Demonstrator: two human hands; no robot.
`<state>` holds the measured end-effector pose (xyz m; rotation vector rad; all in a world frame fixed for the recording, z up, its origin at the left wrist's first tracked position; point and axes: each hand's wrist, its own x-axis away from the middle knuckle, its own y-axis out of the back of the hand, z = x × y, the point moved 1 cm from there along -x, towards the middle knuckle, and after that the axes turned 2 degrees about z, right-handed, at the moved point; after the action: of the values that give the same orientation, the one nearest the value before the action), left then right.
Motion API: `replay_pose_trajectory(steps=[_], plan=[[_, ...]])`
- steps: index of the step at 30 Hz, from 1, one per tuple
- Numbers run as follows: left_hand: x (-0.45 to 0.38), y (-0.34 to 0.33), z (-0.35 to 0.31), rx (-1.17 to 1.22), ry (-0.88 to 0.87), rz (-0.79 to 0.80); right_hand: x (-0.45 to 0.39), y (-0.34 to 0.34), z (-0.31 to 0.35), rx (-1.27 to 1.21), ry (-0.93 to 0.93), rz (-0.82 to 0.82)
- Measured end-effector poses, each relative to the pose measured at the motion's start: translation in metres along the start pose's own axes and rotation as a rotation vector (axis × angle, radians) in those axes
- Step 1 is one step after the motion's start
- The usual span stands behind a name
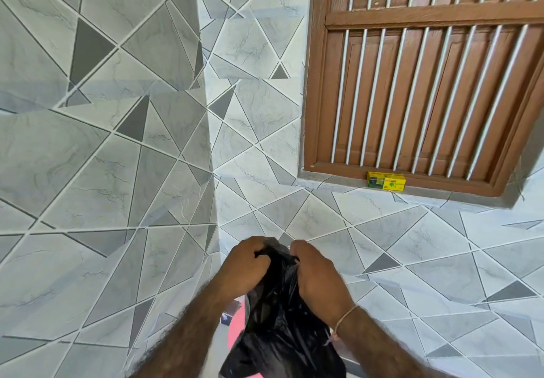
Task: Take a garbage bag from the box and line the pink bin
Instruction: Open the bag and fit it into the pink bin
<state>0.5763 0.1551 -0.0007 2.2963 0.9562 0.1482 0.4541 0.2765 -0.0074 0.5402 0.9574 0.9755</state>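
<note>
Gripping one black garbage bag (276, 324) at six o'clock, the left hand (245, 266) and right hand (318, 271) pinch its bunched top edge with curled fingers. It hangs glossy and crumpled (pink bin (237, 326) peeking behind). One yellow box (386, 181) sits at two o'clock on the window sill (323, 178).

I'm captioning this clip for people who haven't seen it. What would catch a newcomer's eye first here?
First, the two hands low in the centre, left hand and right hand, gripping the top of a crumpled black garbage bag that hangs between them. Next, the small yellow box on the sill under the brown barred window, upper right.
</note>
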Motion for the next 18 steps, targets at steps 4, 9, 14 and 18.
replay_pose_trajectory(steps=[4, 9, 14, 18], plan=[[-0.001, -0.005, 0.018, -0.452, 0.082, -0.308, -0.006, -0.003, -0.002, 0.387, 0.123, 0.325], [0.004, -0.011, 0.052, -0.854, 0.055, -0.259, -0.019, 0.002, -0.025, 0.64, -0.107, 0.321], [0.02, -0.002, 0.084, -0.892, 0.225, -0.239, -0.009, 0.022, -0.055, 0.547, -0.332, 0.184], [0.028, 0.004, 0.098, -0.839, 0.312, -0.241, 0.003, 0.025, -0.075, 0.664, -0.374, 0.24]])
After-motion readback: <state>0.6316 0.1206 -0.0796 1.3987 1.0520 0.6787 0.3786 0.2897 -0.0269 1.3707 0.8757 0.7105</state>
